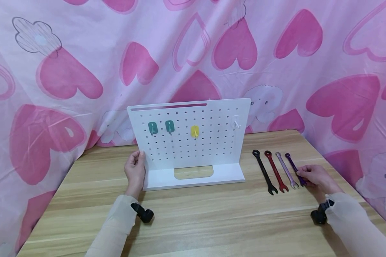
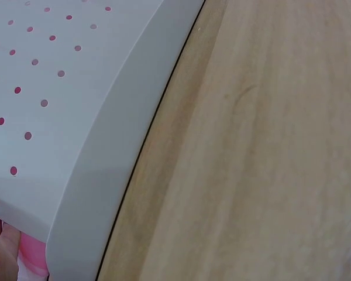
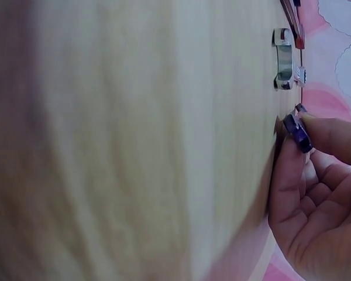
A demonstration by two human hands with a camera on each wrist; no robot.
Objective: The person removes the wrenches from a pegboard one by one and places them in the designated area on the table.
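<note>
A white pegboard (image 1: pixel 225 159) with an L-shaped base stands on the wooden table. My left hand (image 1: pixel 135 173) holds its left edge, thumb at the front; only a bit of that hand shows in the left wrist view. On the right, four wrenches would be too many to tell singly, so several lie in a row: black (image 1: pixel 264 172), red (image 1: pixel 275 171) and silver (image 1: pixel 287 170) ones among them. The rightmost, a small purple wrench (image 1: pixel 292 162), is pinched near its open end by my right hand (image 1: pixel 317 176); the right wrist view shows thumb and forefinger on that purple end (image 3: pixel 298 133).
Two green hooks (image 1: pixel 169 126), a yellow hook (image 1: pixel 194 131) and a clear hook (image 1: pixel 236 122) sit on the pegboard. Behind the table (image 1: pixel 212 217) hangs a pink curtain (image 1: pixel 270 71) with hearts.
</note>
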